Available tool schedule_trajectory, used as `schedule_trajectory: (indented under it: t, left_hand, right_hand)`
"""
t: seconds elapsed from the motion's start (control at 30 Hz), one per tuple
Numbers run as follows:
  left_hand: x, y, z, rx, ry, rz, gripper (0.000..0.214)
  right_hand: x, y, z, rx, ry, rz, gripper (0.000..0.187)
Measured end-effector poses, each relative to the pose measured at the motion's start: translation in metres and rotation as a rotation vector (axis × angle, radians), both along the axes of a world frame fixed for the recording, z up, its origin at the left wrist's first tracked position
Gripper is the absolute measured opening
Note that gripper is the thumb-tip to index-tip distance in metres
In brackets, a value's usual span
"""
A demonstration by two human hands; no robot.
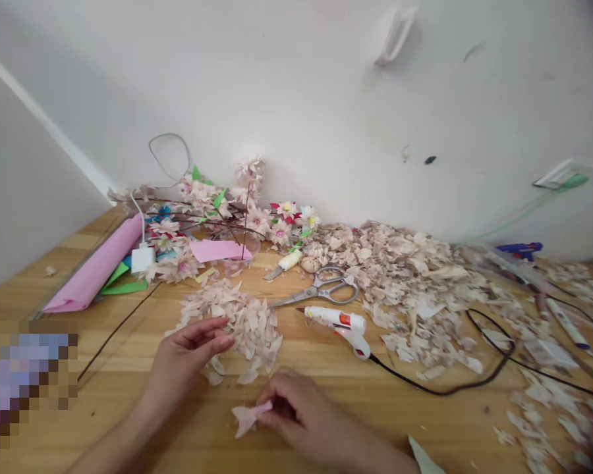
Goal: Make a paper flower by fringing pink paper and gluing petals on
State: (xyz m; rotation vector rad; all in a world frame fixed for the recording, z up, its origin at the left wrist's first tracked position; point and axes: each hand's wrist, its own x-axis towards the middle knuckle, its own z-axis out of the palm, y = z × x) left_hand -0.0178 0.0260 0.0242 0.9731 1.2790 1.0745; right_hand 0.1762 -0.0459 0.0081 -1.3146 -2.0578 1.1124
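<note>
At the front edge of a pile of pale dried petals (230,309), my left hand (197,345) hovers with its fingers curved and slightly apart. Nothing shows between them. My right hand (299,415) is lower and to the right, its thumb and fingers closed on a small partly made flower (247,419). Pale petals fan out leftward from the flower's pink rolled-up centre, which the fingertips pinch. Beyond the hands lie a white glue gun (336,321) with a black cord and grey-handled scissors (321,288), blades toward the petals.
A large heap of dried petals (400,270) runs along the wall. Finished flowers on stems (202,204), a pink paper roll (99,266), a white charger (143,258) and a yellow-handled knife (284,264) stand at the back. A blue glue gun (518,250) lies far right.
</note>
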Motion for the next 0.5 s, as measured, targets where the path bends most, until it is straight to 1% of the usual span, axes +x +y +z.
schedule_trajectory:
  t: [0.1,0.17,0.23,0.3,0.4,0.5]
  left_hand:
    - [0.0,0.0,-0.002,-0.099,-0.097,-0.018,0.032]
    - [0.0,0.0,-0.004,-0.148,-0.163,-0.028,0.031]
    - [0.0,0.0,-0.005,-0.163,-0.197,-0.038,0.029]
    - [0.0,0.0,-0.005,-0.144,-0.196,-0.041,0.03]
    - [-0.001,0.002,-0.006,-0.105,-0.18,-0.027,0.031]
    - [-0.003,0.004,-0.005,-0.077,-0.173,-0.01,0.03]
  right_hand:
    - [0.001,0.002,-0.003,0.189,-0.145,0.046,0.008]
    - [0.002,0.002,-0.007,0.243,-0.188,0.061,0.01]
    - [0.003,0.002,-0.01,0.257,-0.211,0.07,0.011]
    - [0.003,0.001,-0.009,0.243,-0.227,0.069,0.014]
    - [0.005,0.002,-0.003,0.222,-0.23,0.058,0.025]
    - [0.011,0.004,0.007,0.272,-0.204,0.028,0.028]
